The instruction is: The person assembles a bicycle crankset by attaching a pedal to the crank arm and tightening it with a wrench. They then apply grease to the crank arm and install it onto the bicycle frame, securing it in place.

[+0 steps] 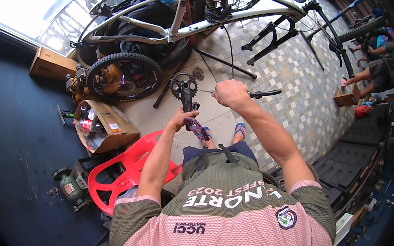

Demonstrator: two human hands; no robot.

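My left hand (178,121) is closed around a black crank arm (186,97) that carries a toothed chainring (178,85) at its upper end and a purple pedal (196,129) below. To the right of it, my right hand (230,94) is closed on a thin metal tool (209,91), whose tip points toward the crank; its grip is hidden by my fingers. A black lever-like part (266,93) shows just right of that hand, and a dark cable (231,52) hangs above it. Whether these touch my hand I cannot tell.
A white bike frame (243,20) on a stand spans the top, with wheels (122,77) behind. A cardboard box (114,131), red plastic seat (134,165) and green bottle-shaped unit (72,189) sit left. Other people (385,67) are at right, near black cases (348,145).
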